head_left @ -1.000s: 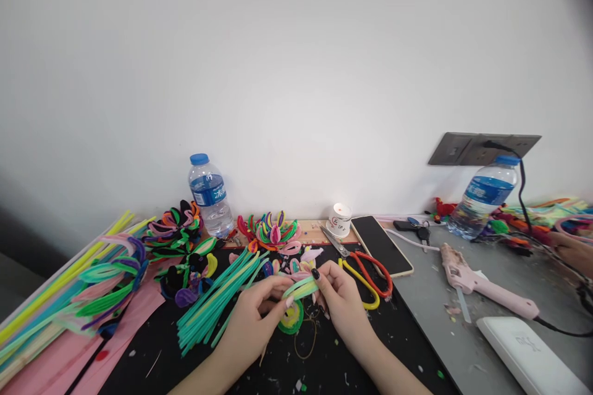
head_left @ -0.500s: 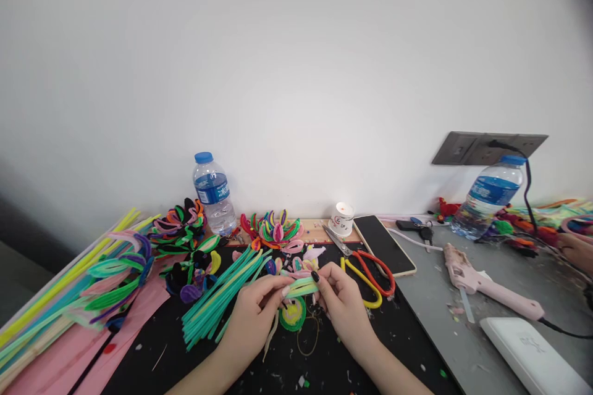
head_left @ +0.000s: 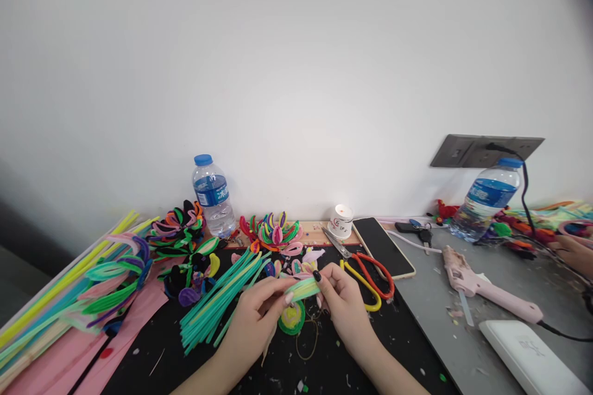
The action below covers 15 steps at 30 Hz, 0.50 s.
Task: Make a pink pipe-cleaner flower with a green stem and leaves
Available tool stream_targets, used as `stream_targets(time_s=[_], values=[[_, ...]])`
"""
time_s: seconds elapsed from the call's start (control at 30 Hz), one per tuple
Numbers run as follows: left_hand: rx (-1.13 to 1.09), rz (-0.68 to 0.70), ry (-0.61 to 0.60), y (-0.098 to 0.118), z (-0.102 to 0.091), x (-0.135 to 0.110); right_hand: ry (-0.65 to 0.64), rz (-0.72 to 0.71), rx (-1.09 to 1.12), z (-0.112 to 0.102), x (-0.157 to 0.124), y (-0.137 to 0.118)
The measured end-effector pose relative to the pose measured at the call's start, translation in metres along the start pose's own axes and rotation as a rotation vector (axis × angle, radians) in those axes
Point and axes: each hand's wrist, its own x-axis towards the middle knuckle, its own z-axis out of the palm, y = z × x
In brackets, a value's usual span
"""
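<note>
Both my hands meet over the black mat (head_left: 352,364) at the table's near middle. My left hand (head_left: 252,316) and my right hand (head_left: 340,302) pinch the two ends of a small light-green and yellow pipe-cleaner loop (head_left: 303,288), fingers closed on it. Just below it lies a round green-yellow-pink coil (head_left: 291,318). A bundle of teal pipe cleaners (head_left: 217,299) lies left of my left hand. Scissors with red and yellow handles (head_left: 365,271) lie right of my right hand.
Finished pipe-cleaner flowers (head_left: 271,231) and a water bottle (head_left: 213,196) stand at the back. A small paper cup (head_left: 340,221), a phone (head_left: 382,245), keys (head_left: 417,228), a pink glue gun (head_left: 482,290), a second bottle (head_left: 486,197) and a white box (head_left: 532,358) lie to the right. Another person's hand (head_left: 577,253) shows at the right edge.
My hands stay together on the loop with only slight finger shifts. The view has drifted a little.
</note>
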Motion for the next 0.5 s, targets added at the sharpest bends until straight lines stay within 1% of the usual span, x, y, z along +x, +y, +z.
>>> stream_targets(time_s=[0.13,0.3,0.5], values=[[-0.115,-0.063,-0.013,-0.0049,0.0007,0.0011,-0.008,-0.010,-0.001,0.0006,-0.0009,-0.0012],[-0.104,-0.127,-0.006,-0.0037,0.0009,0.0009,0.004,0.003,0.009,0.0018,-0.0022,-0.0022],[-0.031,-0.091,0.056,-0.0015,0.0023,-0.0003,0.016,0.035,0.038,0.0018,-0.0013,0.0027]])
